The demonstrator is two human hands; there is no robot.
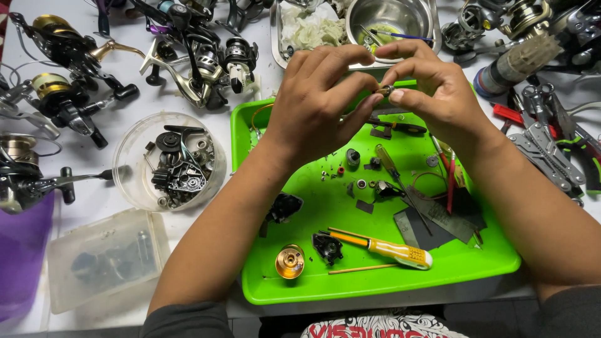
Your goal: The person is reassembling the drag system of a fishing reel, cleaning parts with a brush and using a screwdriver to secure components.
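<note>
Lying near on the green tray: gold spool, yellow screwdriver. Above the tray's far edge, left hand and right hand both pinch one small metal part between fingertips. Steel bowl beyond.

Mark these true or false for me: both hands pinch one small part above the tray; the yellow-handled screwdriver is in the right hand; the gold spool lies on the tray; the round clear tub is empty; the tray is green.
1. Both hands, left hand and right hand, pinch one small metal part above the tray: true.
2. The yellow-handled screwdriver is in the right hand: false; it lies on the tray.
3. The gold spool lies on the tray: true.
4. The round clear tub is empty: false; it holds dark reel parts.
5. The tray is green: true.
</note>
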